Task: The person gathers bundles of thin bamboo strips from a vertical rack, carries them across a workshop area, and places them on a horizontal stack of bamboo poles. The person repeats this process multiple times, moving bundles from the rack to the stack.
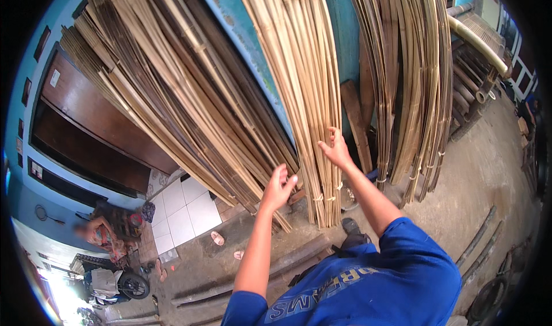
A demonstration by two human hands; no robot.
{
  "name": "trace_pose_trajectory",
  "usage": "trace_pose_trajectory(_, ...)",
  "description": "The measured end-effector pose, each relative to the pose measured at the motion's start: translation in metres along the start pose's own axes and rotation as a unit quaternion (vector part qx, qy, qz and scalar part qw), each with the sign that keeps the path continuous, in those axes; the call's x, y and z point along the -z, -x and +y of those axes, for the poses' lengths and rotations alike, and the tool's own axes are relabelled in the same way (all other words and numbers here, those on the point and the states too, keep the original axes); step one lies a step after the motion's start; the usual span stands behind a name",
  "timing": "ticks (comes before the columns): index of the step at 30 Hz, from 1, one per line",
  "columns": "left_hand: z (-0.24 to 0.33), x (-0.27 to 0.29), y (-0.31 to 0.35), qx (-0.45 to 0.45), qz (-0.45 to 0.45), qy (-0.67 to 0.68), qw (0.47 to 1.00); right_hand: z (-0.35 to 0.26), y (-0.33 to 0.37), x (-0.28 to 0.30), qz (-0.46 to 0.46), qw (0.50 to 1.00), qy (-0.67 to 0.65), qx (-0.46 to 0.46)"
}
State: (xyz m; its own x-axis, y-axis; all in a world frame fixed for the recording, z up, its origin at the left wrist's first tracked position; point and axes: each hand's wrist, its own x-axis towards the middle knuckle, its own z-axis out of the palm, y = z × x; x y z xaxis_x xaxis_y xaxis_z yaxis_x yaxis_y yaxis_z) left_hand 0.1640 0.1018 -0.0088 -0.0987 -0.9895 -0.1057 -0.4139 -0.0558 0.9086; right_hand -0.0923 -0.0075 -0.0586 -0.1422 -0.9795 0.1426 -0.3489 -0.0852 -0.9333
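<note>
A tall bundle of pale bamboo strips [305, 96] stands right in front of me, leaning on the blue wall and tied near its foot. My left hand [278, 189] is at the bundle's lower left side, its thumb apart from its slightly bent fingers and nothing in it. Higher up, at the bundle's right side, my right hand [338, 151] has its fingers spread and holds nothing. Whether either hand touches the strips, I cannot tell. To the left leans a wide stack of darker bamboo strips [190, 96].
More tied bamboo bundles [411, 96] lean at the right, beside thick bamboo poles [468, 87]. Long poles [253, 271] lie on the concrete floor behind my left arm. Sandals [217, 238], a motorbike [112, 283] and a seated person [100, 234] are at the left.
</note>
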Motion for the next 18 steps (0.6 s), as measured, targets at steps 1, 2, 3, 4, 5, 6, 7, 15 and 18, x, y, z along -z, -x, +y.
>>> trace_pose_trajectory(1, 0.015, -0.008, -0.037, -0.030, 0.030, 0.024, 0.999, -0.002, -0.009, -0.006, 0.025, 1.000, -0.005, 0.003)
trace_pose_trajectory(2, 0.035, -0.018, -0.073, -0.069, 0.080, 0.043, 0.993, 0.004, -0.014, -0.015, 0.110, 0.989, 0.053, 0.078)
trace_pose_trajectory(3, 0.046, -0.022, -0.098, -0.091, 0.136, 0.050, 0.985, -0.011, -0.011, -0.019, 0.099, 0.993, 0.046, 0.038)
trace_pose_trajectory(4, 0.054, -0.025, -0.121, -0.087, 0.175, 0.030, 0.980, -0.017, -0.009, -0.021, 0.103, 0.993, 0.038, 0.033)
trace_pose_trajectory(5, 0.062, -0.031, -0.146, -0.087, 0.211, 0.013, 0.974, -0.017, -0.013, -0.021, 0.111, 0.993, 0.031, 0.029)
trace_pose_trajectory(6, 0.081, -0.045, -0.165, -0.135, 0.161, 0.143, 0.967, -0.006, -0.019, -0.020, 0.107, 0.993, -0.030, 0.036)
trace_pose_trajectory(7, 0.087, -0.055, -0.179, -0.131, 0.218, 0.115, 0.960, -0.006, -0.017, -0.021, 0.134, 0.989, 0.016, 0.053)
trace_pose_trajectory(15, 0.077, -0.067, -0.162, -0.046, 0.226, 0.259, 0.938, -0.001, -0.019, -0.011, 0.034, 0.998, -0.025, 0.049)
trace_pose_trajectory(18, 0.069, -0.066, -0.142, -0.053, 0.238, 0.305, 0.921, 0.003, -0.008, -0.014, 0.018, 0.993, -0.075, 0.089)
